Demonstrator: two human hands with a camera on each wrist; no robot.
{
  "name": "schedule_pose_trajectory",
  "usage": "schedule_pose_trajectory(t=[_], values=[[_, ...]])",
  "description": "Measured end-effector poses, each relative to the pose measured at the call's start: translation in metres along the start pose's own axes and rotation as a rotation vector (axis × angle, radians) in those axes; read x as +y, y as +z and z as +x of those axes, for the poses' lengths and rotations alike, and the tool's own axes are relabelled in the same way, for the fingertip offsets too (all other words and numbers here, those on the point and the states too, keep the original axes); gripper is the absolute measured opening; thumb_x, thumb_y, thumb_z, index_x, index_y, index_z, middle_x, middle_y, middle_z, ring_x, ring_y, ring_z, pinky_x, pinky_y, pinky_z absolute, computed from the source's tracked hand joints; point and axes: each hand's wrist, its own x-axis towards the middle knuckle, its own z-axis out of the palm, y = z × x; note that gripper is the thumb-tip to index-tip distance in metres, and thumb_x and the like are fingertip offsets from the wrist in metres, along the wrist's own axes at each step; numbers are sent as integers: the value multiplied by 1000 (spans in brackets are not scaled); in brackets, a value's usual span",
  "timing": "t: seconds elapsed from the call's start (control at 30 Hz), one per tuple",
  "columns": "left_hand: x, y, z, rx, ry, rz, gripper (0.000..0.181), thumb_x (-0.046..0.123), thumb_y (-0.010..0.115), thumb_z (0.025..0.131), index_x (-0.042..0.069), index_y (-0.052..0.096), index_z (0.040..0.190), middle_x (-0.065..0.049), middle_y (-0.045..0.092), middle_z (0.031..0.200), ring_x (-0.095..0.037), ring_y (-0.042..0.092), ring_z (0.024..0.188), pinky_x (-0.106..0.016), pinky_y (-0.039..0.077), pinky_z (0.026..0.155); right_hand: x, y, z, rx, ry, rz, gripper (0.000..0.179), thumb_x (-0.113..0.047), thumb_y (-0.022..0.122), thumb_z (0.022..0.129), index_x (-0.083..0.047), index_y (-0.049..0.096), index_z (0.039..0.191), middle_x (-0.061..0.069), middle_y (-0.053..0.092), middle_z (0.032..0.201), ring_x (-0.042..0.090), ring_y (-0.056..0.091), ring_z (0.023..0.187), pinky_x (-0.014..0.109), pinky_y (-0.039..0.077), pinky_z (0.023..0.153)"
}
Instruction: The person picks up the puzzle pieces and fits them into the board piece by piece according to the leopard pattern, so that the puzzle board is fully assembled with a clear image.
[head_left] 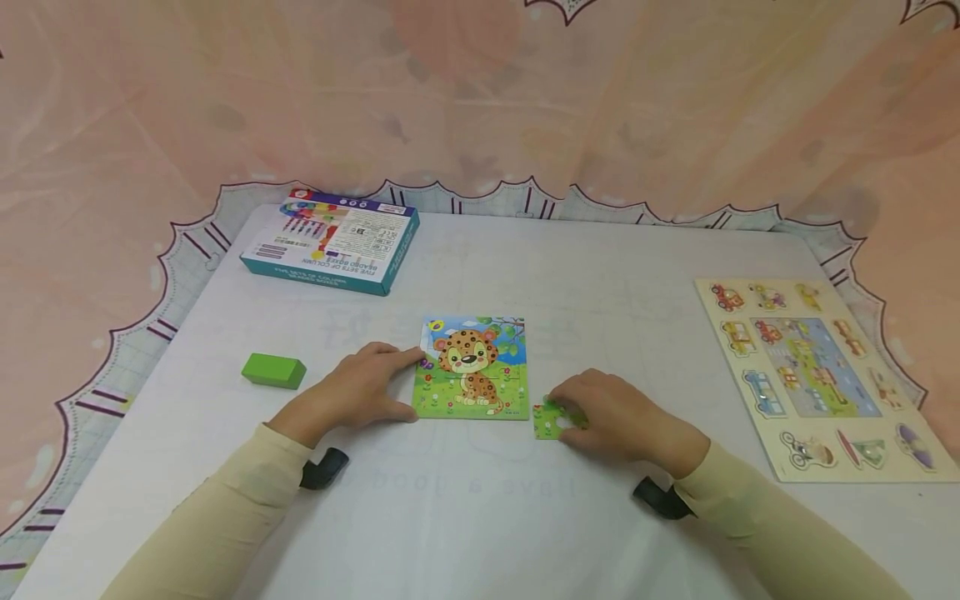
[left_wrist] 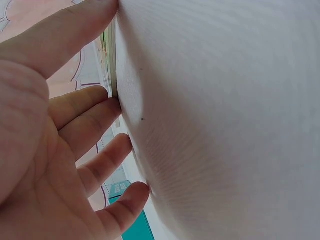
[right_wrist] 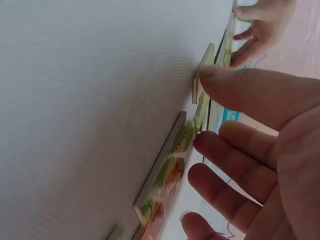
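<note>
A square leopard jigsaw puzzle (head_left: 468,367) lies flat on the white-covered table, thin seams crossing its picture. My left hand (head_left: 367,383) rests at its left side, thumb by the near corner and index finger at the edge. In the left wrist view the fingers (left_wrist: 95,120) are spread and fairly straight, tips at the puzzle edge and the tablecloth. Just right of the puzzle, my right hand (head_left: 607,417) pinches a green jigsaw piece (head_left: 546,423) with a rounded notch, partly hidden by the fingers. The right wrist view shows the thumb on a piece's edge (right_wrist: 196,87) and a printed strip (right_wrist: 170,175) below the fingers.
A teal and white box (head_left: 330,242) lies at the back left. A green block (head_left: 273,371) sits left of my left hand. On the right lies a wooden picture board (head_left: 765,450) with vehicle shapes. A patterned curtain (head_left: 480,100) hangs behind the table.
</note>
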Motion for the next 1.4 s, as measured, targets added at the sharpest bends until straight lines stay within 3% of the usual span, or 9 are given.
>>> schedule_pose_trajectory(t=[0.23,0.83,1.4], values=[[-1,0,0,2,7,2,83,33,87,79,13,49,150,-19,49,143,-40,42,133,-60,39,103,2,1,3,48,-31,-21,29,-16,80,84,-4,71,108,3,69,105,22,61,98,43,51,88],[-1,-1,1,2,14,2,83,34,86,79,13,49,150,-19,50,143,-39,42,133,-59,39,103,3,-8,9,70,-14,-72,29,-19,79,83,-4,72,107,4,70,104,21,62,96,39,53,82],[-1,1,0,8,12,5,83,34,86,79,12,49,150,-19,50,142,-39,42,132,-59,39,103,-8,-15,19,104,-26,-48,26,-18,76,86,-5,71,108,6,69,107,25,62,105,42,53,86]])
